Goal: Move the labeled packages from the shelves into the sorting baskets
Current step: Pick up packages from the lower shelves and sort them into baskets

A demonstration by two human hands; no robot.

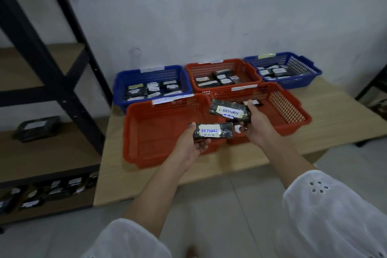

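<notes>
My left hand (pixel 193 144) grips a black package with a white label reading RETURN (pixel 211 131), held over the near left red basket (pixel 146 132). My right hand (pixel 258 125) grips a second black RETURN package (pixel 229 111), raised over the near right red basket (pixel 291 111), which has one package lying at its back. Both labels face up. Several more labeled black packages lie on the bottom shelf (pixel 52 188), and one sits on the middle shelf (pixel 37 129).
A far blue basket (pixel 146 75), a far red basket (pixel 224 69) and a second blue basket (pixel 293 63) each hold several packages. All baskets stand on a low wooden platform (pixel 326 119) against a white wall. The black shelving frame (pixel 62 73) stands to the left.
</notes>
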